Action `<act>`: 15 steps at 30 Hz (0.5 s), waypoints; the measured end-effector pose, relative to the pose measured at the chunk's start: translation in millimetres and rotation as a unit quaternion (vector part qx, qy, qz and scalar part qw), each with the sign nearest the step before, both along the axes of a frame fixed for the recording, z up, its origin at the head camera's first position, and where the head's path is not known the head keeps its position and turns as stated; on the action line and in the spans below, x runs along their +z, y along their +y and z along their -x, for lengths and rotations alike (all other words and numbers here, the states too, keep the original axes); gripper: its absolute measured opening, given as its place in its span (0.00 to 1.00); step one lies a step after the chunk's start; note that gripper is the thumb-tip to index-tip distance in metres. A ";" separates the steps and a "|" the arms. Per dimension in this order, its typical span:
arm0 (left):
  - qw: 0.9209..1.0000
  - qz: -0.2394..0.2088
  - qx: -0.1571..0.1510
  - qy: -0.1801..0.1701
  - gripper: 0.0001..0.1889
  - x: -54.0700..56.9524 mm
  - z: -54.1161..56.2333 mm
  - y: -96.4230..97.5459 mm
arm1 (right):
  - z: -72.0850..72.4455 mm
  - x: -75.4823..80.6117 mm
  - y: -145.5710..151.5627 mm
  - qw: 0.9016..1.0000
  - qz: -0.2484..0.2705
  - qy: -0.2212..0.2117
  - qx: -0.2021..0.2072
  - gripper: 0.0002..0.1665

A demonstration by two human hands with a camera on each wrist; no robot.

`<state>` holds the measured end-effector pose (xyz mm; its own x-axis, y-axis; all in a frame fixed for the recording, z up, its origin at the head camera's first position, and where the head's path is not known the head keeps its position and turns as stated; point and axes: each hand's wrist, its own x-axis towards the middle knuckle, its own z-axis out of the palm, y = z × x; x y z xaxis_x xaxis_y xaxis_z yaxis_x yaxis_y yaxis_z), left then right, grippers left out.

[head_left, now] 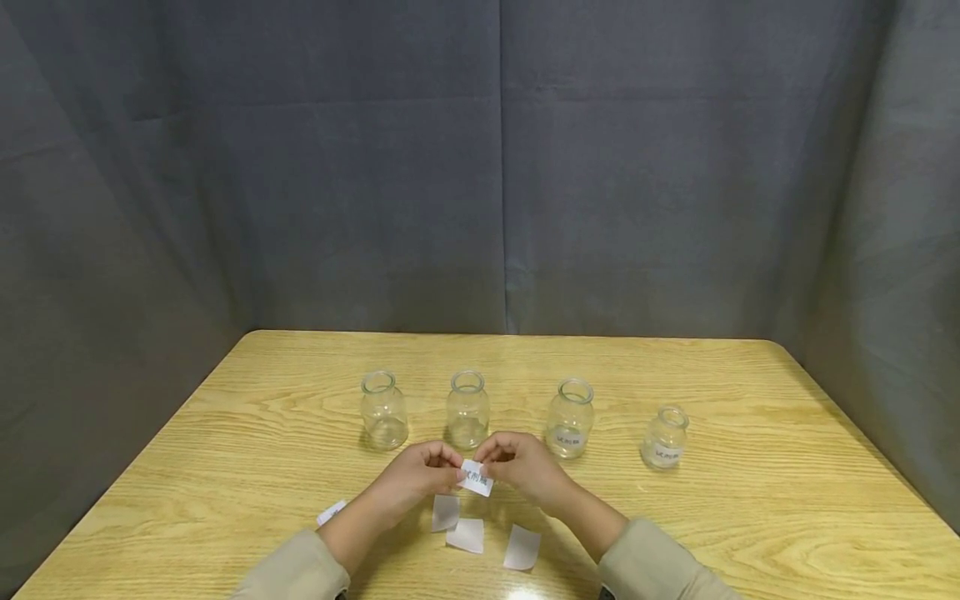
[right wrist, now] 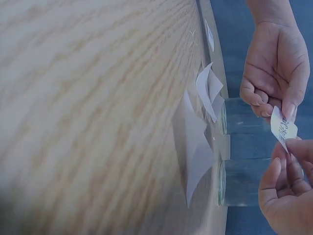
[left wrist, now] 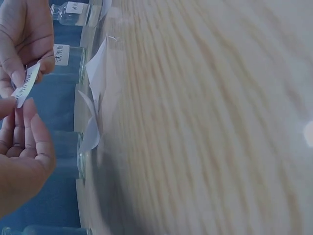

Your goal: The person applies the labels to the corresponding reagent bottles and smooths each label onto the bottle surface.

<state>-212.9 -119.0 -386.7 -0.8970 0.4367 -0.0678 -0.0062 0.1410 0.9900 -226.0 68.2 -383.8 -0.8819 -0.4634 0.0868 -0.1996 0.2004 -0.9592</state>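
Between both hands, above the table, is a small white label (head_left: 477,481) with handwritten dark characters. My left hand (head_left: 412,479) pinches its left edge between thumb and finger, and my right hand (head_left: 527,468) pinches its right edge the same way. In the right wrist view the label (right wrist: 283,128) looks slightly bent. Just beyond the hands stands an unlabelled clear glass jar (head_left: 468,408), with another unlabelled jar (head_left: 384,412) to its left. On the right, a jar (head_left: 570,412) and a smaller jar (head_left: 666,433) each carry a white label with similar writing.
Pieces of white paper lie below the hands: one piece (head_left: 446,512), a second (head_left: 466,536) near it, and a third (head_left: 522,547) to the right. A written slip (head_left: 331,512) lies by the left forearm. The wooden table (head_left: 750,517) is bordered by grey curtains (head_left: 360,208).
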 end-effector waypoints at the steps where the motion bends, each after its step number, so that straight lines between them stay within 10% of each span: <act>1: 1.000 0.000 0.005 0.000 0.10 -0.4 0.4 0.6 | -0.2 0.4 0.0 1.000 0.001 0.000 -0.005 0.06; 15: 0.995 -0.045 0.092 0.005 0.07 -6.3 8.8 9.0 | 4.1 -3.0 2.1 0.997 0.042 -0.028 -0.062 0.06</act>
